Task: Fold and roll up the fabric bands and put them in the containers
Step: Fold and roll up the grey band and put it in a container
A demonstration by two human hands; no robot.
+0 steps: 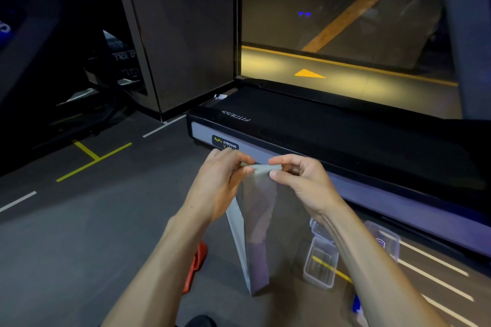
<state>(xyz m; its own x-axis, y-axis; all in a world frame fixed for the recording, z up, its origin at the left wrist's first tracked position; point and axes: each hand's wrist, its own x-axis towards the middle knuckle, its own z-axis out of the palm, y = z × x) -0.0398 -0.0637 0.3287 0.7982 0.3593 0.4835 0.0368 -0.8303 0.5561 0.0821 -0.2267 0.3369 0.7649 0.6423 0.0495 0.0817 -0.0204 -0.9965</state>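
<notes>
- Your left hand (pixel 220 183) and right hand (pixel 300 180) hold the grey band (pixel 255 225) in the air above the floor (pixel 79 233), in front of the long edge of the treadmill (pixel 318 125).
- Fingers: on each hand the thumb and forefinger pinch the band's top edge, one hand at each upper corner. The remaining fingers are loosely curled.
- Progress, as a judgement: the work on this band is at an early stage. It hangs at full length, doubled flat, with no roll started at the top.
- Containers: two clear containers (pixel 320 263) stand on the floor beside the treadmill's edge, under your right forearm. The nearer one looks empty; what the farther one holds cannot be told.
- An orange band (pixel 196 263) lies on the floor under your left forearm; it is not yet rolled or stored.
- Materials: the grey band is a thin, smooth, limp strip with straight edges and a flat crease at its bottom. The containers are rigid, transparent, rectangular plastic boxes. The floor is dark and matt, with painted lines.
</notes>
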